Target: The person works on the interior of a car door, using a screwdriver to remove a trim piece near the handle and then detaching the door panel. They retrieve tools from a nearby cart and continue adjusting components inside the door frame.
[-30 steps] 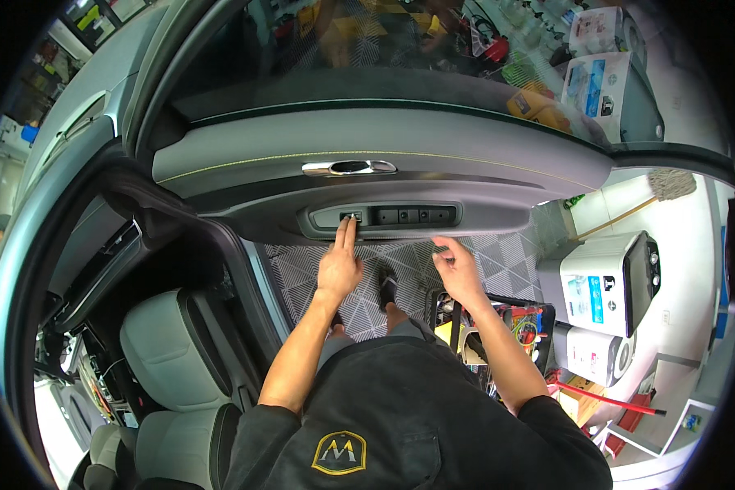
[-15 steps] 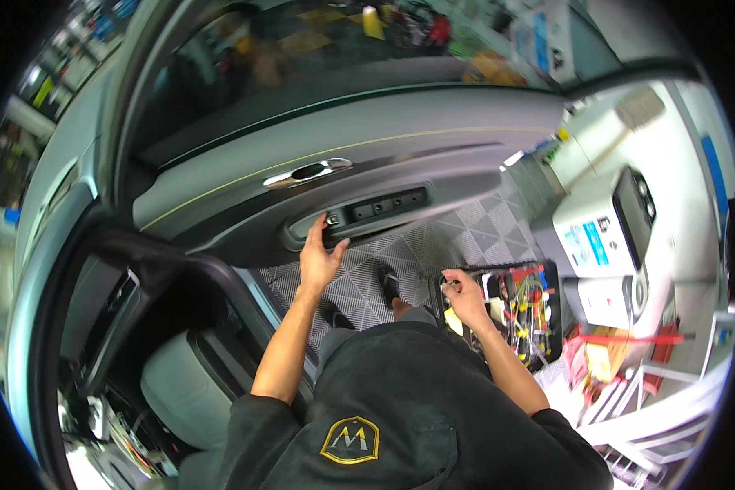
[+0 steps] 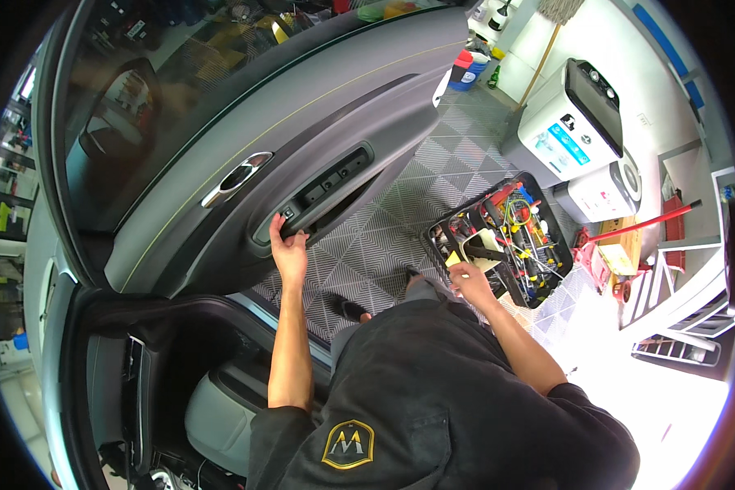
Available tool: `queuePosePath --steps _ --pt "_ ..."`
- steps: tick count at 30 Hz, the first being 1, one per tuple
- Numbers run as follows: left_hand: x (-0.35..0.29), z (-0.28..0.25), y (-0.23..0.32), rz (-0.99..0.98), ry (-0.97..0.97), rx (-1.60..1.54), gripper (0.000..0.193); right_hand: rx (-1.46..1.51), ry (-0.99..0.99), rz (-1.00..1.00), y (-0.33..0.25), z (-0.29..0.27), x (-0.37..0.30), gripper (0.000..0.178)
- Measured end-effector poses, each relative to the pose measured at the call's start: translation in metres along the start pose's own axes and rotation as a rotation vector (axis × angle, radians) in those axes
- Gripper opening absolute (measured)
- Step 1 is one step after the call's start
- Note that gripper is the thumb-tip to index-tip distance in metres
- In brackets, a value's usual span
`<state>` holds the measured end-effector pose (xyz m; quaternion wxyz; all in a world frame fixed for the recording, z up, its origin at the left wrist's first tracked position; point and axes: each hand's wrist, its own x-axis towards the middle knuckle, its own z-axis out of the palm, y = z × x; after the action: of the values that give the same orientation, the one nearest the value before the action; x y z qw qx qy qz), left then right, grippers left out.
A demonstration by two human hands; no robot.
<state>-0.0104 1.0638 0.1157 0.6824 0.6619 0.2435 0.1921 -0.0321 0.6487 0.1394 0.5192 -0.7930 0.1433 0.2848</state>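
My left hand [image 3: 289, 255] reaches to the grey car door panel [image 3: 359, 90]. Its fingertips rest on the near end of the armrest, at a small switch [image 3: 288, 214]; the thumb stands apart from the fingers. A long recess [image 3: 335, 181] with dark fittings runs along the armrest beyond them, below a chrome door handle [image 3: 237, 178]. Over the near edge of a black tool box [image 3: 565, 265], my right hand [image 3: 472, 287] has its fingers curled together. Something small and pale shows at their tips, too small to name. A yellow piece [image 3: 453, 259] lies close to those fingertips.
Many hand tools and cables fill the tool box on the patterned floor tiles [image 3: 376, 237]. Beyond it stand a white-and-black machine [image 3: 559, 135], a mop [image 3: 543, 57] and blue and red buckets [image 3: 469, 69]. A car seat [image 3: 220, 412] is at lower left.
My view has turned, so the door sits further left and the tool box shows more fully. The left hand stays at the armrest switch. The right hand now shows nearer the box's near edge.
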Motion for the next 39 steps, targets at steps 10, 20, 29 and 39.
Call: queuePosePath --steps 10,20,29,39 --pt "0.006 0.015 0.006 0.118 0.154 0.797 0.068 -0.088 0.023 -0.218 0.007 -0.063 0.055 0.032" --pt "0.005 0.077 0.054 -0.069 0.210 1.229 0.066 0.124 0.069 -0.025 0.071 -0.161 0.055 0.029" --pt "-0.004 0.106 0.037 -0.003 0.371 1.143 0.073 0.106 0.154 -0.118 0.097 -0.206 0.045 0.024" --pt "0.046 0.045 -0.025 0.092 0.492 0.975 0.054 0.151 0.252 -0.055 0.111 -0.229 0.051 0.025"
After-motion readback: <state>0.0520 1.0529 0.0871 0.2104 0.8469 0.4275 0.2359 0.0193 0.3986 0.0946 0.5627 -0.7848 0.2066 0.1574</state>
